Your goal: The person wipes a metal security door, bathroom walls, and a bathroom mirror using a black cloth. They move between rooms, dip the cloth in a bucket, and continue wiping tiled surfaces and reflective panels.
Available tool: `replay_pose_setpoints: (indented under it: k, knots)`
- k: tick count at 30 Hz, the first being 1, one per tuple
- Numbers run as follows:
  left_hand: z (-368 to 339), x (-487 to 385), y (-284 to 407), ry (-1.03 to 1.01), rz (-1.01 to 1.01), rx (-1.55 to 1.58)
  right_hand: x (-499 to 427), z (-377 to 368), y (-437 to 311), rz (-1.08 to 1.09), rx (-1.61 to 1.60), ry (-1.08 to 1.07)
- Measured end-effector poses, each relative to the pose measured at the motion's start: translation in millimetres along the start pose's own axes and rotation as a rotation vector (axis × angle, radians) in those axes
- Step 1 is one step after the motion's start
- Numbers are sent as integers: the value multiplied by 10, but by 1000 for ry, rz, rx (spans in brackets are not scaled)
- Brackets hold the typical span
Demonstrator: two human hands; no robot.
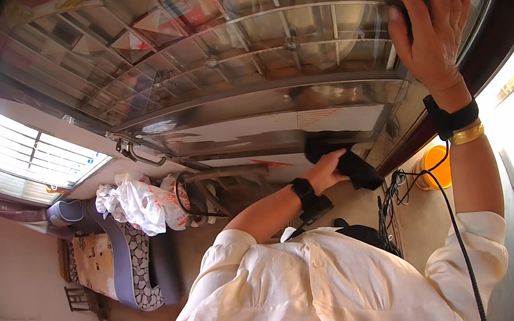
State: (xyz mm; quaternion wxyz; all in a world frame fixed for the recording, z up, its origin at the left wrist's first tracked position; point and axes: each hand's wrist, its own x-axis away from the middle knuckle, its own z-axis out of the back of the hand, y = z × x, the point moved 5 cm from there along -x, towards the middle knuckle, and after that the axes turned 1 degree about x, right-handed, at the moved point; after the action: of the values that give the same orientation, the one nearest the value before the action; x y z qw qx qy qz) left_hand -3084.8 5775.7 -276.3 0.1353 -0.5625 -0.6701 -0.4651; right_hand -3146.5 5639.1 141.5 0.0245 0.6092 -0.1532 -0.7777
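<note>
My left hand (325,172) grips a black, soft-looking item (350,165), blurred in the picture, in front of the lower panel of a shiny metal door (256,104). Raised high at the upper right, my right hand (430,41) has its fingers spread against the door near its edge. Something dark (408,20) shows between its thumb and forefinger; the top of the picture cuts off the fingertips, and its hold is unclear. The door's upper part has a metal grille (281,16) with reflections across it. A metal door handle (138,155) sits at the door's left end.
A dark door frame (489,51) runs beside my right arm. Black cables (393,186) hang near an orange bucket (437,167). At the left are white plastic bags (140,204), a chair frame (212,186), a sofa (102,262) and a barred window (29,148).
</note>
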Motion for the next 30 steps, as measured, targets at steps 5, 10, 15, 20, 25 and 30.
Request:
replay_pose_setpoints:
  k: [5, 10, 15, 20, 25, 30]
  knots:
    - [-590, -7, -164, -257, 136, 77, 27, -4, 12, 65, 12, 68]
    - [-158, 347, 124, -322, 72, 313, 76, -7, 1, 9, 26, -29]
    - [1512, 957, 858, -131, -304, 531, 19, -2, -52, 52, 48, 7]
    - [3427, 1861, 1580, 362, -790, 395, 0, 27, -90, 57, 70, 41]
    - [3542, 1905, 1766, 428, -810, 253, 23, 42, -32, -23, 93, -74]
    - [1624, 1191, 1124, 230, -506, 231, -5, 23, -60, 31, 51, 36]
